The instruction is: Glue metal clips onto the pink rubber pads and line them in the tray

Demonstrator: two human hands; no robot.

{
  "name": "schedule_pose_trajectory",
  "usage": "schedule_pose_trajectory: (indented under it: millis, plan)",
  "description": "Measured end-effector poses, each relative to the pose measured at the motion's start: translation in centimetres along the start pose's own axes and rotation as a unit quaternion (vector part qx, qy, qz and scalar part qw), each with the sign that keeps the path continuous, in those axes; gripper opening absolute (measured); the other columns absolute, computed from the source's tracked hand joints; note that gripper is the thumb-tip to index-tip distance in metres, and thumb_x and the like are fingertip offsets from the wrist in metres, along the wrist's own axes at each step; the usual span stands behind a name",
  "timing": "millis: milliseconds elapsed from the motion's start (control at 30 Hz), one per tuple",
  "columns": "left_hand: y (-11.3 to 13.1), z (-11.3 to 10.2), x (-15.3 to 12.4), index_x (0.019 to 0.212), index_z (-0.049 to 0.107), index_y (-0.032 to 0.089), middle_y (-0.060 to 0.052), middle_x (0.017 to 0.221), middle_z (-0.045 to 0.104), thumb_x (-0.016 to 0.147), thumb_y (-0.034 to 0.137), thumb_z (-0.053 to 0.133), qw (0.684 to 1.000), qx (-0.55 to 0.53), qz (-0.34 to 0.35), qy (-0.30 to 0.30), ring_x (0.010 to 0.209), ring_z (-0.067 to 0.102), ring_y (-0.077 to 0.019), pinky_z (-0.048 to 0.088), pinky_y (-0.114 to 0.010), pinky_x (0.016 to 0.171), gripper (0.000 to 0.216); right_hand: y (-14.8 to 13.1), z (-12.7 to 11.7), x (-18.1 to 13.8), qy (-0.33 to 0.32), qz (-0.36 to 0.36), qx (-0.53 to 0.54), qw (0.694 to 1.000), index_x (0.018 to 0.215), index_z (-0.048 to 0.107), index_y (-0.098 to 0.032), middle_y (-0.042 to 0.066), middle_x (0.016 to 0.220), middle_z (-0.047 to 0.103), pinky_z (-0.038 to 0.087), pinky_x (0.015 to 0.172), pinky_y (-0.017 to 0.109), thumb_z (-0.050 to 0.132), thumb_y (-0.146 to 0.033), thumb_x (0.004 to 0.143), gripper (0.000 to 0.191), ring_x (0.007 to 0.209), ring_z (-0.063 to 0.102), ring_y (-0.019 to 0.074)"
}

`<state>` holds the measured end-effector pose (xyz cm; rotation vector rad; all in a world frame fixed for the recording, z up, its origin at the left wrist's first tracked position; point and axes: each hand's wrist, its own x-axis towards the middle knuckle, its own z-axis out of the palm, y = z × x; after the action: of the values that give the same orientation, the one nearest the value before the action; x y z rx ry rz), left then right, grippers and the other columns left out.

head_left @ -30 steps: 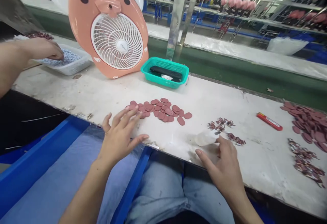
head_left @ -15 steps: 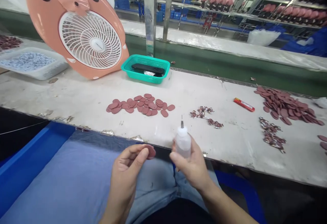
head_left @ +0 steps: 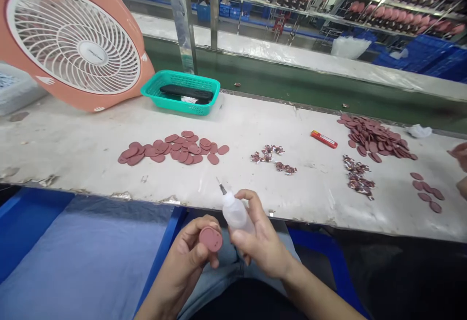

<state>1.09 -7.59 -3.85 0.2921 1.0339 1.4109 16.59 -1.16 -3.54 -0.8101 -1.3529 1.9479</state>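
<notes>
Between the thumb and fingers of my left hand (head_left: 189,252) is a reddish-brown oval disc (head_left: 210,239), its flat face turned up towards me and marked with small holes or dots. My right hand (head_left: 260,237) wraps around a translucent squeeze bottle (head_left: 238,213) with a thin metal needle tip, which leans to the left above the disc without touching it. Beyond both hands, a loose spread of similar oval discs (head_left: 182,147) lies on the worktable (head_left: 248,120). Small brown-and-silver bits (head_left: 268,154) lie in clusters to their right.
A green basket (head_left: 211,108) with a black object inside stands by an orange fan (head_left: 127,18). Rightward lie a red-and-yellow stick-like item (head_left: 324,139), a larger disc pile (head_left: 375,137) and more small bits (head_left: 359,176). Another person's hand (head_left: 461,157) shows at the right edge.
My left hand has turned the disc so its face shows. The bottle has tilted from upright towards the left. The view has swung right, bringing another person's hand in.
</notes>
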Motion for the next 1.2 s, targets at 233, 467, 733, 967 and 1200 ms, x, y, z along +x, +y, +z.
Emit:
schedule_pose_trajectory:
  millis: [233,467,733,967,1200]
  plan:
    - [0.6,1.6,-0.2,0.084,0.079,0.026,-0.001,0.073,0.077,0.048,0.046,0.094,0.996,-0.058,-0.017,0.059,0.064,0.070,-0.0131,0.051,-0.015,0.048,0.044,-1.7,-3.4,-2.4,0.174,-0.103,-0.102,0.974,0.113,0.058,-0.028,0.000,0.088,0.063,0.044,0.059,0.022,0.076,-0.035,0.081,0.038,0.067,0.054,0.0117]
    - [0.3,2.2,-0.4,0.082,0.081,0.025,-0.002,0.071,0.078,0.047,0.046,0.094,0.998,-0.046,0.003,0.051,0.059,0.070,-0.0138,0.052,-0.015,0.048,0.043,-0.9,-1.7,-3.6,0.251,-0.208,-0.032,0.945,0.105,0.063,-0.026,-0.002,0.059,0.050,0.033,0.038,0.024,0.058,-0.069,0.084,0.049,0.042,0.040,0.0111]
    - [-0.2,0.3,0.2,0.090,0.082,0.029,-0.004,0.080,0.080,0.060,0.044,0.090,0.999,-0.006,0.016,-0.046,0.063,0.071,-0.0148,0.058,-0.018,0.055,0.034,-1.2,-0.7,-4.2,0.220,-0.241,-0.105,0.939,0.110,0.066,-0.027,0.004,0.078,0.066,0.045,0.046,0.030,0.066,-0.054,0.087,0.036,0.054,0.057,0.0166]
    - [0.0,0.4,-0.1,0.091,0.082,0.030,-0.003,0.081,0.081,0.062,0.043,0.089,0.998,0.005,0.018,-0.054,0.062,0.070,-0.0129,0.058,-0.017,0.057,0.032,-1.7,-0.4,-3.9,0.203,-0.224,-0.097,0.948,0.109,0.068,-0.029,0.001,0.073,0.065,0.044,0.046,0.028,0.068,-0.052,0.086,0.033,0.052,0.056,0.0146]
    - [0.1,0.5,0.0,0.090,0.082,0.030,-0.003,0.081,0.080,0.062,0.043,0.089,0.998,0.021,0.035,-0.043,0.063,0.068,-0.0134,0.059,-0.018,0.057,0.031,-1.8,-0.2,-4.1,0.217,-0.227,-0.114,0.943,0.107,0.068,-0.026,0.003,0.073,0.067,0.046,0.043,0.029,0.066,-0.049,0.088,0.029,0.050,0.058,0.0162]
